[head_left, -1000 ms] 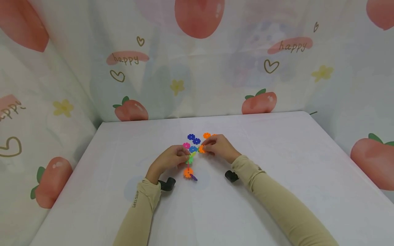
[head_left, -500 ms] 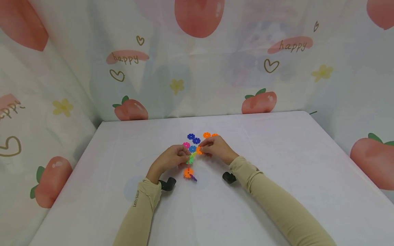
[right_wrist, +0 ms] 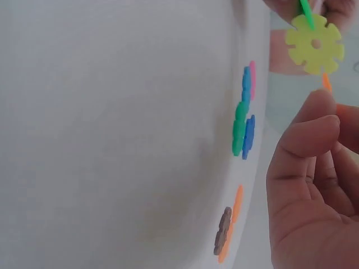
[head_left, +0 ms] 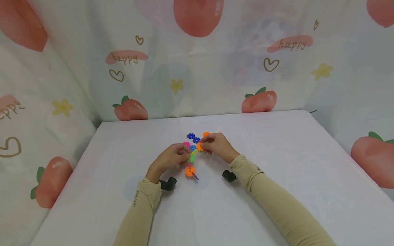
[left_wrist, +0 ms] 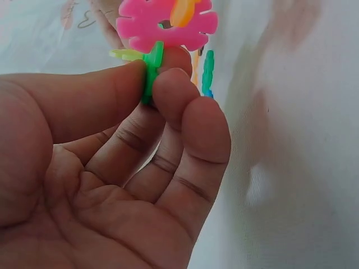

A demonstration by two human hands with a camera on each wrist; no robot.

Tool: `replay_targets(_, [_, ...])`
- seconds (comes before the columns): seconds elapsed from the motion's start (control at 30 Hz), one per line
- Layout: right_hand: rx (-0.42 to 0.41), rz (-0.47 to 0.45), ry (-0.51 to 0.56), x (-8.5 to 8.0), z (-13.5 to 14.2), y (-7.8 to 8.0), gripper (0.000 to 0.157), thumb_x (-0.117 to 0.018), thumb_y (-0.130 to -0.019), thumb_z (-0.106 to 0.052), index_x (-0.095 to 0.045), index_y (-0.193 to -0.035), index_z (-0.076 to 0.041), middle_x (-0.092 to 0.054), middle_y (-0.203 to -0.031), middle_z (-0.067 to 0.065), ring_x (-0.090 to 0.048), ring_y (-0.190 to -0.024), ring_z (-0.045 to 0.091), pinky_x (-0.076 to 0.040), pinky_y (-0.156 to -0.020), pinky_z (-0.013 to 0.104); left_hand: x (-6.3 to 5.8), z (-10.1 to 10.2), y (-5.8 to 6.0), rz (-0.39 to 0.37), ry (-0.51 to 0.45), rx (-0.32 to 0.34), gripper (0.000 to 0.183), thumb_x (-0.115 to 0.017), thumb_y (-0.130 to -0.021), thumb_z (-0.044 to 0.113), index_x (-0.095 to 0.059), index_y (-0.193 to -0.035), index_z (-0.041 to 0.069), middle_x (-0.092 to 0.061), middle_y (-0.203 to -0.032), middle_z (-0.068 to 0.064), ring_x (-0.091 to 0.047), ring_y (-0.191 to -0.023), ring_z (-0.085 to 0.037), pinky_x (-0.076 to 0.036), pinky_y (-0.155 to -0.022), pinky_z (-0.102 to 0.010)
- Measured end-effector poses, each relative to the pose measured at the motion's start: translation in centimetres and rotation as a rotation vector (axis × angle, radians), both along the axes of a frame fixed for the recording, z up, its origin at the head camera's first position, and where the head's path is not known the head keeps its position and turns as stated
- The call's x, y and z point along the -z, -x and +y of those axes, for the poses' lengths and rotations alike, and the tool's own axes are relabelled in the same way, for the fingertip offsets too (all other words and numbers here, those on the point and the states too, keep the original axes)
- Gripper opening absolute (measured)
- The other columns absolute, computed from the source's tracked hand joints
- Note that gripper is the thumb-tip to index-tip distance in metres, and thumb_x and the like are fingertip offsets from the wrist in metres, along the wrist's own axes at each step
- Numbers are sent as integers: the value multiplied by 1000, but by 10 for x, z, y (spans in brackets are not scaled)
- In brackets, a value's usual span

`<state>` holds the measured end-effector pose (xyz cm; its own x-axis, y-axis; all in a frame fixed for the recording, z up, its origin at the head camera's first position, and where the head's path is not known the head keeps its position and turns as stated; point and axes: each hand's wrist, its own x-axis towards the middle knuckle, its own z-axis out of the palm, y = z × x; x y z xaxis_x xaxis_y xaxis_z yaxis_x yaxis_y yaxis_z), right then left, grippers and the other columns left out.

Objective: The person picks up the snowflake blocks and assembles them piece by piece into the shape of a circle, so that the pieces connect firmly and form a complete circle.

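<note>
A chain of notched discs (head_left: 188, 169) in the two hands, over mid-table.
I see the left hand (head_left: 172, 158) clamping thumb and fingers on its green disc (left_wrist: 151, 75); the right hand (head_left: 218, 145) pinches an orange disc (right_wrist: 327, 82) at the edge of the yellow disc (right_wrist: 314, 43), slotted or not I can't tell. Loose dark blue discs (head_left: 191, 136) lie just beyond, limiting forward room; the white table (head_left: 277, 153) stretches wide sideways, its side edges well apart from both hands.

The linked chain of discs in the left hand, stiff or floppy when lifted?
The chain is probably fairly stiff, since its discs slot together at angles. It should feel light: the left hand just pinches the green disc.
</note>
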<state>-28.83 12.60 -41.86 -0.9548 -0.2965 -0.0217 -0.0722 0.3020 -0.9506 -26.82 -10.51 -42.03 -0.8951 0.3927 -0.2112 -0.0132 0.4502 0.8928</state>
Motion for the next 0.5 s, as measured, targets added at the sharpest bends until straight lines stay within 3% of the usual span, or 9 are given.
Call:
replay_targets(0.27, [-33,11,-39,0,-2,-4,16,-70,-99,-2,-75,-111,7,-71,-82,11,-58,-66,18,-49,-63,28,1,1,1,27,-18,18,14,-65,-105,6,-67,-116,-2,-69,-88,-8,-63,-76,-20,-53,-75,-30])
replay_targets(0.5, [-38,14,-36,7,-2,-3,15,-70,-100,0,-74,-111,8,-73,-87,11,-61,-68,19,-51,-63,27,5,5,1,57,15,-19,12,-65,-105,4,-70,-113,-1,-68,-85,-7,-62,-73,-19,-54,-72,-29])
